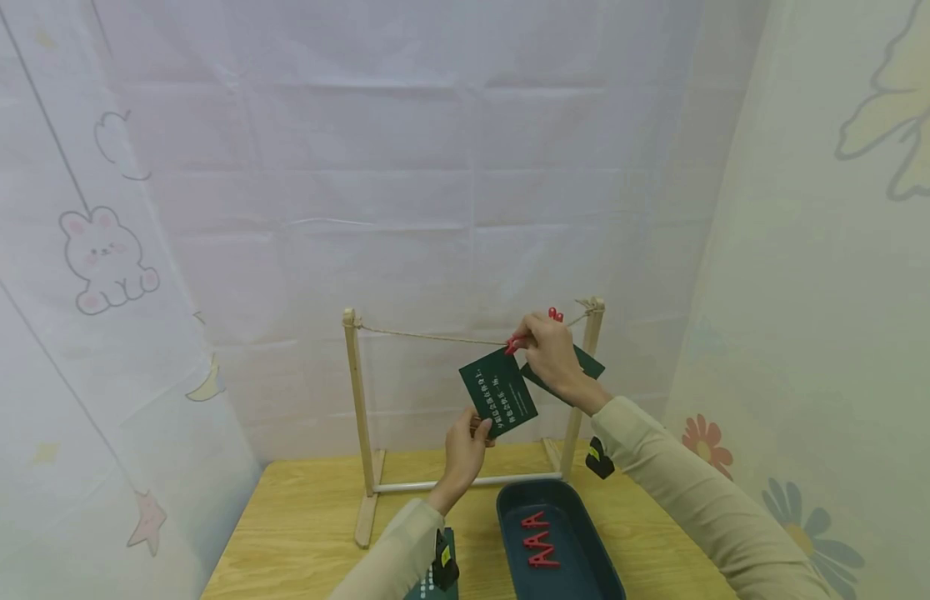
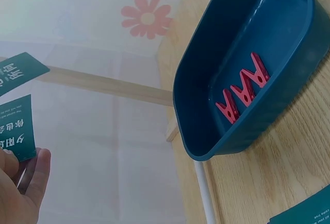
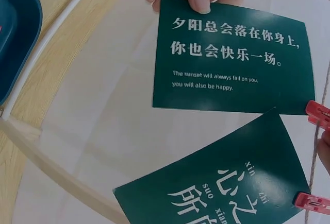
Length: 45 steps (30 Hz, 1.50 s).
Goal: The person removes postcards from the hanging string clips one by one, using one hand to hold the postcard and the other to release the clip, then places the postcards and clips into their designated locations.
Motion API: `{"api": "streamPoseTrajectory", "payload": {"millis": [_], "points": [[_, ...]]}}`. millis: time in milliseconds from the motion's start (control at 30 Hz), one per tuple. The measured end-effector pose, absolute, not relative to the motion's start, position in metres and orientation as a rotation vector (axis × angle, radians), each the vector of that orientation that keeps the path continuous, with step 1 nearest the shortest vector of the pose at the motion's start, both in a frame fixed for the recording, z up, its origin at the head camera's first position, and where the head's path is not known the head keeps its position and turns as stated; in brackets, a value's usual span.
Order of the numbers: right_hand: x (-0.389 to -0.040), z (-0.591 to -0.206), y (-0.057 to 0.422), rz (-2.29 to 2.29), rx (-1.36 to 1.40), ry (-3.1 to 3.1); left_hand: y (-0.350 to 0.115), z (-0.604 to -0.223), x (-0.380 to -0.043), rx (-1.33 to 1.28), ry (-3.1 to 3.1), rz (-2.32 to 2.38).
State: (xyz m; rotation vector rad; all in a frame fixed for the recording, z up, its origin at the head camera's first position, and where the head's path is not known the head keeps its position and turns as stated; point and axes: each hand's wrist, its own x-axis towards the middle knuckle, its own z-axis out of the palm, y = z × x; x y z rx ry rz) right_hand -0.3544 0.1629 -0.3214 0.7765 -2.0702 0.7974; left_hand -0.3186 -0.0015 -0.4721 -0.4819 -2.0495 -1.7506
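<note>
Green card (image 1: 502, 393) tilts between your two hands, white lettering turned toward you. Your left grip (image 1: 465, 454) pinches it near its lower corner, thumb across the printed face and fingertips behind. At the opposite, upper corner, your right grip (image 1: 551, 354) holds a red clip (image 1: 512, 344) against the rope (image 1: 435, 337); the clip reaches the card's corner, though whether its jaws are closed on it you cannot tell. The card thus lies directly above your left grip and just below and left of your right.

Beside it, partly hidden behind your right hand, a second card (image 1: 591, 364) hangs aslant from a second clip (image 3: 314, 202) on the same rope. Its near corner comes close to the first card's edge; whether the two touch is unclear.

The rope spans a wooden frame (image 1: 360, 408) standing on the worktop (image 1: 300, 517), a white bar (image 1: 405, 486) running low between the posts. In front sits a dark blue tray (image 1: 585, 542) with three red clips (image 2: 246, 94) in a row. Nearby, another card (image 2: 307, 211) lies on the worktop, partly covered in the head view by your left sleeve (image 1: 397, 542).
</note>
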Motion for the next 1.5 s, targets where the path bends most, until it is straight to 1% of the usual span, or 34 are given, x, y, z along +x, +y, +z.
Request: {"api": "streamPoseTrajectory", "payload": {"millis": [633,1167,1367,1500], "points": [[-0.355,-0.324,0.166,0.773,0.751,-1.893,-0.005,-0.480,-0.317,-0.507,-2.036,-1.761],[-0.346,-0.343,0.164,0.702,0.848,-1.883,-0.010,-0.491,-0.318,-0.483,-2.022,-1.765],[-0.346,-0.349,0.167,0.697,0.864,-1.899,-0.014,-0.496,-0.318,-0.428,-2.050,-1.767],[-0.348,-0.354,0.170,0.690,0.877,-1.921,-0.016,-0.498,-0.319,-0.443,-2.044,-1.725]]}}
